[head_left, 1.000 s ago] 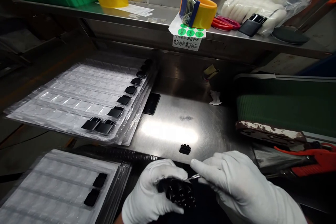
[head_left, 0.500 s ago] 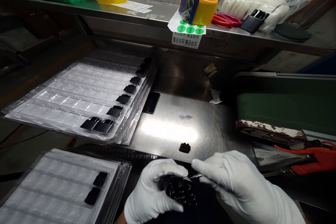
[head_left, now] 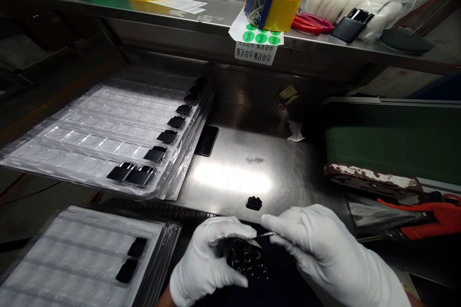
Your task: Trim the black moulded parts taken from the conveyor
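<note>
My left hand (head_left: 207, 260), in a white glove, is closed around a black part with several glossy round knobs (head_left: 248, 260). My gloved right hand (head_left: 319, 245) pinches a thin metal tool (head_left: 265, 234), whose tip reaches the upper edge of the black part beside my left fingers. Most of the tool is hidden by my hand, so its kind is unclear. Just beyond both hands, a small black piece with bumps on top (head_left: 254, 203) lies on the steel bench (head_left: 230, 153).
Stacked clear trays (head_left: 82, 117) holding black parts stand at left, with a lower tray stack (head_left: 68, 254) nearer. A red-handled tool (head_left: 428, 220) lies right, below the green conveyor belt (head_left: 389, 139). The shelf above carries a tape roll (head_left: 283, 9) and bagged gloves (head_left: 355, 2).
The right hand and metal tool have shifted slightly left and up against the black part. The left hand keeps its hold, and the view has tilted a little.
</note>
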Demonstrator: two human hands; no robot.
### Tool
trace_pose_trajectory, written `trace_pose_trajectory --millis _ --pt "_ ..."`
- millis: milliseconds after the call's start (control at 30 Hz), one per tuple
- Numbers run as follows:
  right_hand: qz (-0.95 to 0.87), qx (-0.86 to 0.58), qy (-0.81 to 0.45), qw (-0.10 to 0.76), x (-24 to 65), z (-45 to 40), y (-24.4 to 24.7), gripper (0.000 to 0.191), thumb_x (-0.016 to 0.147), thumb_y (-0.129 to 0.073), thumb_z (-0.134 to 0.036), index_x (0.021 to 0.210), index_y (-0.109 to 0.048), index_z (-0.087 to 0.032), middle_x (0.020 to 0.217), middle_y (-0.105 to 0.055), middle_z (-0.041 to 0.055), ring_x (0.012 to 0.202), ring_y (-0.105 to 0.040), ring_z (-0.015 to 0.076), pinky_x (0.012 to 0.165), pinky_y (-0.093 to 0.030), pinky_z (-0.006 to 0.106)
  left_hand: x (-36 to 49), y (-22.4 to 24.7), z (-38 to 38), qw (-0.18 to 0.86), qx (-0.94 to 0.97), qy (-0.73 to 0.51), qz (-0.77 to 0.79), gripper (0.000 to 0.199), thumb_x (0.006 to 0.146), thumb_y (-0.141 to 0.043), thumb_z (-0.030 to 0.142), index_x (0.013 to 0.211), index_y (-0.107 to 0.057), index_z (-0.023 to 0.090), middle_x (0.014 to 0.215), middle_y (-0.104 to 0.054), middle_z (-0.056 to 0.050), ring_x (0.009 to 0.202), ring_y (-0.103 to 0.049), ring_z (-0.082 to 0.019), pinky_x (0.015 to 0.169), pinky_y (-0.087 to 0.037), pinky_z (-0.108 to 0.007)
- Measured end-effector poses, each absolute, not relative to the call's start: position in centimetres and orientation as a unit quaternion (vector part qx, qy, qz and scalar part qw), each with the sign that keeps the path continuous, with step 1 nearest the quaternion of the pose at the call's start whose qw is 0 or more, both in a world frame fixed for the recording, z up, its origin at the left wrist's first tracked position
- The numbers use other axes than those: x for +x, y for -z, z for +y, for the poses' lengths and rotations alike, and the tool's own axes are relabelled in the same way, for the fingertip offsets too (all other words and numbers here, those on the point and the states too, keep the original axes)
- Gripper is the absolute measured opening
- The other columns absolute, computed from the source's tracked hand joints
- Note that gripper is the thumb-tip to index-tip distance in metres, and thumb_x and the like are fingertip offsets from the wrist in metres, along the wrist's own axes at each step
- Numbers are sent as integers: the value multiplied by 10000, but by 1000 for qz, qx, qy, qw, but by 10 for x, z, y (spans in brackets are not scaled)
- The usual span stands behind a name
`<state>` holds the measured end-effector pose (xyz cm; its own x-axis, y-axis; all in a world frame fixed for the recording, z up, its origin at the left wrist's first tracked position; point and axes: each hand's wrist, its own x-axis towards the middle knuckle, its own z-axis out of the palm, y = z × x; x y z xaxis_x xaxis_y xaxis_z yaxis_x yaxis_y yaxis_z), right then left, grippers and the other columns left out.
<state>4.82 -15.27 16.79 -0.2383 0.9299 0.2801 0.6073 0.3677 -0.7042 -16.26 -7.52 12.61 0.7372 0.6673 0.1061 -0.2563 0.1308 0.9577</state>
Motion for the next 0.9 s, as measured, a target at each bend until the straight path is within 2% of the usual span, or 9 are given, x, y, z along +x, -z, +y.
trace_pose_trajectory --millis 133,200,267,433,500,567,667,800,900 --pt "-632 -602 -308 378 58 -142 -130 213 951 -523 -288 1067 -690 -223 737 -690 -4 632 -628 113 591 -488 215 -167 -110 -71 752 531 -291 260 417 570 -897 312 954 -751 237 837 -744 -20 784 -685 -197 743 -541 -284" --pt "-526 -714 -295 355 73 -136 -85 274 945 -503 -380 973 -714 -207 772 -707 11 654 -636 140 604 -501 238 -165 -92 -66 742 506 -267 350 382 588 -884 210 933 -719 217 896 -743 -10 859 -689 -198 823 -536 -286" --pt "-478 -767 -255 342 92 -129 -32 326 955 -448 -364 901 -706 -173 737 -693 31 659 -638 167 610 -507 269 -160 -68 -58 704 512 -247 425 350 636 -822 148 944 -664 201 942 -719 -7 927 -669 -196 880 -516 -294" --pt "-440 -827 -178 302 130 -120 68 201 886 -539 -237 809 -703 -150 840 -693 69 809 -633 204 794 -513 394 -139 -5 -36 643 561 -213 475 193 720 -664 176 896 -585 182 814 -630 -2 788 -627 -192 712 -513 -306" --pt "-432 -838 -149 298 132 -122 82 190 874 -552 -243 905 -714 -149 950 -695 102 919 -619 245 870 -495 462 -132 15 -30 609 589 -207 489 192 683 -660 174 864 -597 177 838 -613 -17 810 -611 -209 741 -504 -337" --pt "-424 -844 -120 307 125 -129 86 298 890 -521 -275 1112 -675 -149 1137 -663 141 1075 -578 286 969 -458 501 -126 29 -24 567 620 -207 501 188 639 -675 165 819 -620 176 915 -606 -41 910 -589 -238 868 -475 -391" --pt "-410 -847 -96 325 103 -158 88 410 930 -451 -323 1283 -573 -152 1290 -601 141 1222 -519 276 1076 -410 482 -119 42 -15 528 658 -194 501 193 603 -678 142 787 -646 190 964 -613 -47 1002 -562 -264 998 -409 -444" --pt "-365 -865 -95 331 67 -228 91 408 956 -415 -364 1259 -588 -152 1230 -653 135 1158 -602 264 994 -521 459 -122 36 2 523 671 -156 502 364 580 -681 113 937 -667 182 1072 -641 -77 1105 -559 -301 1073 -371 -478" --pt "-338 -881 -82 320 45 -279 80 370 951 -443 -376 1218 -619 -191 1169 -696 108 1060 -674 252 869 -605 389 -131 7 7 541 658 -130 508 559 695 -685 216 1237 -558 177 1318 -573 -125 1262 -501 -319 1118 -348 -480"
